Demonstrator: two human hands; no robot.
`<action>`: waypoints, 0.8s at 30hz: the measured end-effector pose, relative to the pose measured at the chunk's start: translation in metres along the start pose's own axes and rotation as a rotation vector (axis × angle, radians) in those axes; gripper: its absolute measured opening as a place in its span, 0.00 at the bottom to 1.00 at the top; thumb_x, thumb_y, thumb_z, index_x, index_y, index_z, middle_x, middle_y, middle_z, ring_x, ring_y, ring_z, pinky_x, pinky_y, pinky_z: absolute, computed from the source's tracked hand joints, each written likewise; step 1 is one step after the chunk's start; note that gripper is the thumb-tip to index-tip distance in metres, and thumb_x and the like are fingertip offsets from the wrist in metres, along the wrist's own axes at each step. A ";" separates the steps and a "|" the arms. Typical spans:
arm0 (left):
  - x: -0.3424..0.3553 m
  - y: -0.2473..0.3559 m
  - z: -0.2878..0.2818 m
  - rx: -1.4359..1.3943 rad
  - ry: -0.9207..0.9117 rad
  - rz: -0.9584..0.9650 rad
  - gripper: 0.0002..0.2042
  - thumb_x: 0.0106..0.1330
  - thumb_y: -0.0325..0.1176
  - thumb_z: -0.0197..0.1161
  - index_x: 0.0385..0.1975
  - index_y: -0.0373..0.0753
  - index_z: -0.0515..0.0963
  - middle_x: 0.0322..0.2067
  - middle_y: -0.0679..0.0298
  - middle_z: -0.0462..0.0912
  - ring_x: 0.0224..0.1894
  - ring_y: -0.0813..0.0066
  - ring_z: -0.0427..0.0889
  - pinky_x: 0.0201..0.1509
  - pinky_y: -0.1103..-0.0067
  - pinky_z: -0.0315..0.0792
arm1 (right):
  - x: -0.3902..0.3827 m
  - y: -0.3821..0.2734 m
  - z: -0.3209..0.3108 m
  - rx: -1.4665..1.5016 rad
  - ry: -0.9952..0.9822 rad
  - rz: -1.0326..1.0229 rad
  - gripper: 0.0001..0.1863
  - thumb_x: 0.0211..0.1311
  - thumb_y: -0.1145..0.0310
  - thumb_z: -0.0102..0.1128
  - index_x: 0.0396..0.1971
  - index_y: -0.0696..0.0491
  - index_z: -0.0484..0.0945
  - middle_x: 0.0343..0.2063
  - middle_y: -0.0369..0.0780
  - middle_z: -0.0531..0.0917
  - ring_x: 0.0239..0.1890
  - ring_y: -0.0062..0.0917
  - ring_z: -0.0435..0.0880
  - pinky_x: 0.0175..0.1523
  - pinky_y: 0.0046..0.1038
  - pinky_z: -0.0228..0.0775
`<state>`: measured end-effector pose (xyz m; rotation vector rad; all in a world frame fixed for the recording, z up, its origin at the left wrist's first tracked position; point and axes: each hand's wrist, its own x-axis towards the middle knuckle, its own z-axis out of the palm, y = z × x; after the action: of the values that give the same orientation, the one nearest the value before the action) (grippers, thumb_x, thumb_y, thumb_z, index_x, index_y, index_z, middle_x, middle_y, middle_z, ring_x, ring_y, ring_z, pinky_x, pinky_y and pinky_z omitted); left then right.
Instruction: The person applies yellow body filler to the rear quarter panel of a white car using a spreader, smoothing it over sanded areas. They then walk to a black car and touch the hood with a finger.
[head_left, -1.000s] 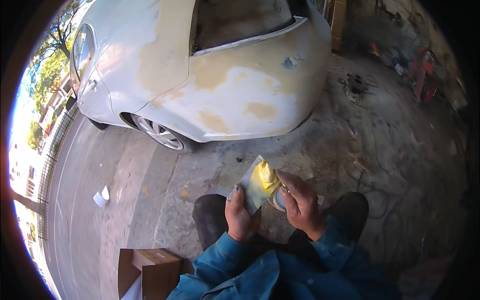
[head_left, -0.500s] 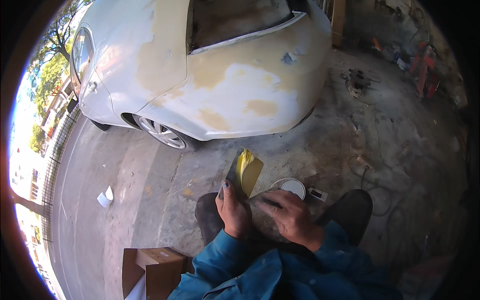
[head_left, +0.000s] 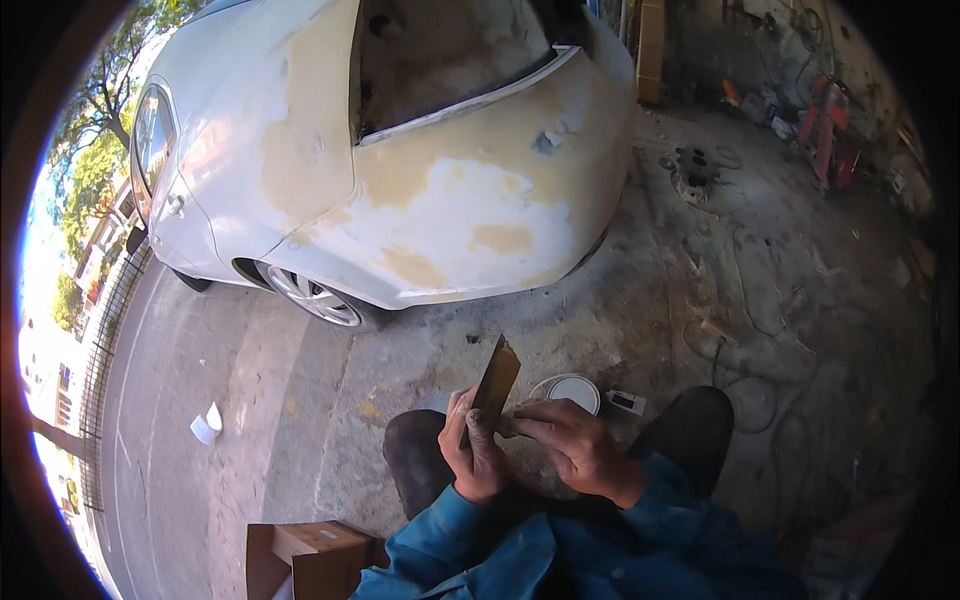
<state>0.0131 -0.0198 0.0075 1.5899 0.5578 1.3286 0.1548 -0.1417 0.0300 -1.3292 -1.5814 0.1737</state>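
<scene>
My left hand [head_left: 475, 455] grips a dark flat putty plate [head_left: 495, 385], now tilted so that it shows narrow, almost edge-on, above my fingers. Little of the plate's yellowish face shows. Close beside it, my right hand [head_left: 575, 445] pinches a thin grey spreader [head_left: 508, 425], its end meeting the lower part of the plate. My fingers hide most of the spreader. Ahead stands a white car [head_left: 460, 230] with sanded, beige filler patches on its rear side panel and its rear wheel [head_left: 315, 297] nearest me.
Between my knees and the car sits a round can with a whitish top [head_left: 575, 393], a small white-and-dark box [head_left: 627, 402] beside it. An open cardboard box [head_left: 325, 560] is at lower left, white paper [head_left: 207, 425] farther left. Hoses [head_left: 745, 400] and red equipment [head_left: 830, 130] lie right.
The putty plate has turned from face-up to nearly edge-on, taking the yellow putty on it out of sight. My right hand has shifted slightly with the spreader. The whole view has moved a little.
</scene>
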 end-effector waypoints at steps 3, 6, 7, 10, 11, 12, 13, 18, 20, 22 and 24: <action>-0.001 0.005 -0.004 -0.348 0.092 -0.263 0.26 0.88 0.50 0.56 0.54 0.26 0.80 0.48 0.57 0.87 0.49 0.70 0.84 0.58 0.73 0.78 | 0.003 0.004 -0.019 0.013 0.057 0.041 0.23 0.70 0.85 0.61 0.63 0.57 0.85 0.56 0.48 0.88 0.59 0.44 0.88 0.65 0.40 0.81; -0.002 0.000 -0.004 -0.621 0.084 -0.425 0.22 0.87 0.46 0.56 0.58 0.27 0.79 0.53 0.54 0.87 0.54 0.62 0.88 0.63 0.65 0.81 | 0.021 -0.002 -0.029 0.260 0.358 0.279 0.18 0.85 0.74 0.54 0.66 0.60 0.81 0.55 0.46 0.89 0.55 0.28 0.89 0.61 0.30 0.79; -0.011 -0.007 -0.004 -0.688 0.069 -0.516 0.22 0.87 0.45 0.56 0.59 0.28 0.78 0.55 0.53 0.87 0.55 0.60 0.88 0.65 0.64 0.80 | 0.025 -0.003 -0.027 0.389 0.443 0.360 0.18 0.87 0.72 0.52 0.68 0.60 0.80 0.55 0.45 0.89 0.54 0.24 0.88 0.60 0.28 0.79; -0.016 -0.008 0.008 -0.834 0.076 -0.621 0.22 0.86 0.44 0.57 0.62 0.28 0.77 0.58 0.51 0.87 0.59 0.58 0.88 0.70 0.62 0.79 | 0.028 -0.010 -0.013 0.319 0.388 0.273 0.20 0.87 0.71 0.53 0.71 0.61 0.77 0.55 0.45 0.89 0.53 0.23 0.86 0.58 0.27 0.78; -0.015 -0.006 0.010 -0.875 0.088 -0.628 0.22 0.86 0.43 0.58 0.63 0.28 0.77 0.59 0.51 0.87 0.60 0.57 0.88 0.71 0.62 0.79 | 0.025 -0.009 -0.010 0.229 0.341 0.211 0.20 0.86 0.73 0.55 0.70 0.61 0.78 0.56 0.48 0.88 0.53 0.30 0.89 0.59 0.30 0.80; -0.012 -0.002 0.007 -0.894 0.066 -0.626 0.22 0.85 0.44 0.59 0.63 0.28 0.76 0.60 0.51 0.86 0.61 0.57 0.88 0.72 0.61 0.78 | 0.021 -0.002 -0.008 0.105 0.300 0.121 0.21 0.83 0.75 0.57 0.70 0.60 0.79 0.56 0.49 0.88 0.53 0.35 0.89 0.59 0.33 0.81; -0.009 -0.004 0.005 -0.899 0.087 -0.619 0.22 0.85 0.44 0.60 0.63 0.28 0.77 0.60 0.51 0.87 0.60 0.57 0.88 0.71 0.61 0.78 | 0.017 0.006 -0.008 -0.019 0.258 0.030 0.22 0.80 0.77 0.59 0.69 0.59 0.80 0.56 0.51 0.88 0.53 0.41 0.90 0.60 0.35 0.82; -0.004 -0.014 -0.004 -0.836 0.123 -0.543 0.22 0.86 0.43 0.59 0.63 0.27 0.77 0.58 0.52 0.87 0.58 0.58 0.88 0.69 0.62 0.79 | 0.017 0.014 -0.030 -0.313 0.159 0.021 0.25 0.70 0.80 0.63 0.66 0.56 0.84 0.58 0.51 0.86 0.56 0.48 0.87 0.62 0.43 0.82; -0.006 -0.016 -0.004 -0.736 0.106 -0.519 0.21 0.86 0.43 0.58 0.61 0.28 0.78 0.57 0.53 0.87 0.58 0.60 0.88 0.67 0.63 0.80 | 0.023 0.002 -0.030 -0.356 0.225 -0.008 0.25 0.70 0.79 0.62 0.66 0.52 0.85 0.62 0.50 0.83 0.62 0.48 0.83 0.68 0.47 0.78; -0.011 -0.013 0.000 -0.626 0.097 -0.507 0.21 0.87 0.43 0.57 0.59 0.28 0.79 0.55 0.55 0.88 0.56 0.62 0.87 0.65 0.66 0.80 | 0.029 -0.007 -0.015 -0.422 0.160 -0.048 0.28 0.69 0.80 0.63 0.68 0.49 0.85 0.64 0.49 0.81 0.65 0.47 0.80 0.72 0.49 0.74; -0.006 -0.002 0.007 -0.587 0.131 -0.488 0.20 0.88 0.44 0.56 0.57 0.29 0.80 0.52 0.56 0.88 0.53 0.66 0.87 0.61 0.68 0.80 | 0.023 -0.007 0.002 -0.425 0.081 -0.048 0.32 0.64 0.80 0.64 0.69 0.43 0.86 0.67 0.47 0.78 0.70 0.44 0.76 0.77 0.52 0.67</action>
<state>0.0182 -0.0264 0.0026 0.8257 0.5287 1.0886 0.1516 -0.1256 0.0476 -1.5956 -1.6354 -0.2580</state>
